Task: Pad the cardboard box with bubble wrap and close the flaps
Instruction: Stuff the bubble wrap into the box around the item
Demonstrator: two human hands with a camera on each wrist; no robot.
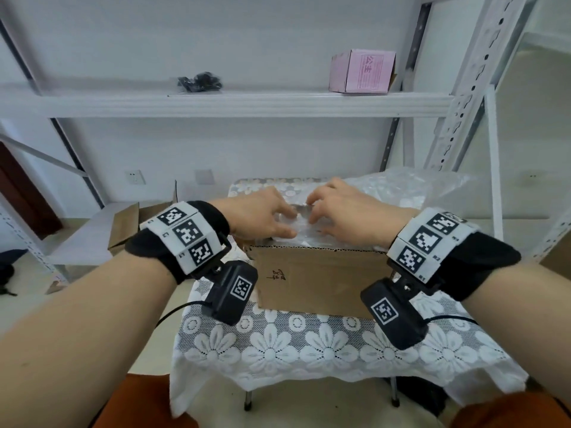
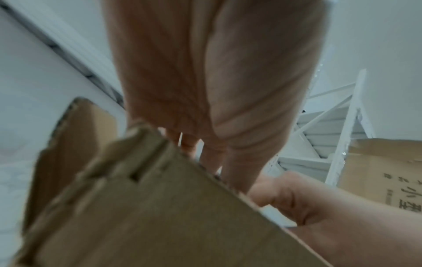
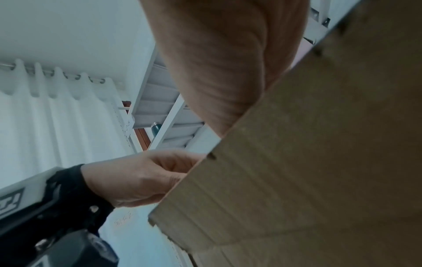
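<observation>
A brown cardboard box (image 1: 315, 279) stands open on a small table covered with a white lace cloth (image 1: 278, 344). Clear bubble wrap (image 1: 304, 231) fills its top. Over the opening, my left hand (image 1: 262, 214) and right hand (image 1: 343, 211) sit close together, fingers curled down and pinching the wrap between them. In the left wrist view my left hand (image 2: 205, 153) reaches past the box edge (image 2: 160, 216). The box wall (image 3: 308, 162) hides my right fingertips in the right wrist view; my right palm (image 3: 217, 63) shows above it.
More loose bubble wrap (image 1: 401, 189) lies behind the box at the right. An open carton (image 1: 133, 223) sits on a low shelf to the left. A pink box (image 1: 361, 71) and a black bundle (image 1: 200, 81) rest on the shelf above. Rack uprights (image 1: 494, 180) stand at right.
</observation>
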